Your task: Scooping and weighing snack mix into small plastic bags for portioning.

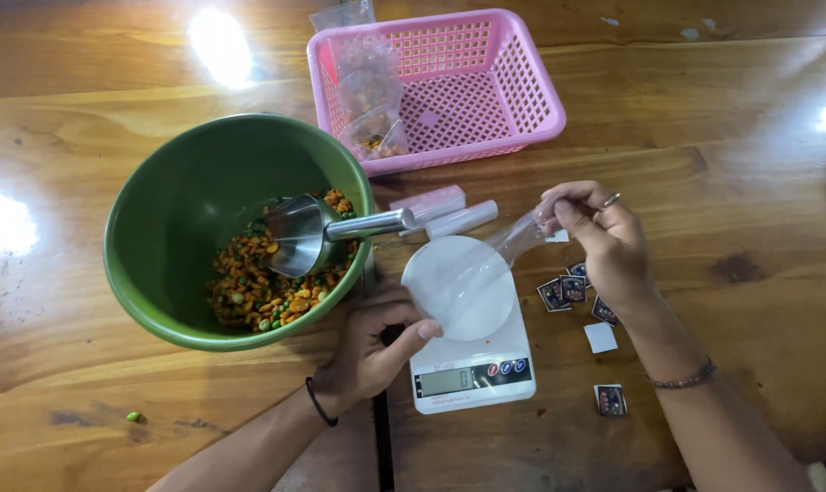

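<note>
The right hand (604, 246) pinches the mouth of a small clear plastic bag (520, 235) between thumb and fingertips, the film stretching down and to the left toward the round platform of a white kitchen scale (472, 360). The left hand (372, 342) rests beside the scale with its fingers curled loosely and the thumb touching the platform's edge; it grips nothing that can be made out. The bag is thin, soft and nearly weightless, likely to be slippery and to collapse on itself, so it looks best held at the rim, where two fingers can keep the opening spread. Whether the bag's lower end actually lies on the platform or hangs just above it is hard to tell, since the film is almost invisible against the white. To the left stands a green bowl (172, 219) holding mixed orange and green snack pieces, with a metal scoop (317, 232) lying inside, its handle resting over the rim. Behind the scale sits a pink plastic basket (509, 87) with a few filled bags in one corner (already bulging with the same mix). Small printed paper labels (572, 290) are scattered on the wooden table (750, 164) near the right wrist.
</note>
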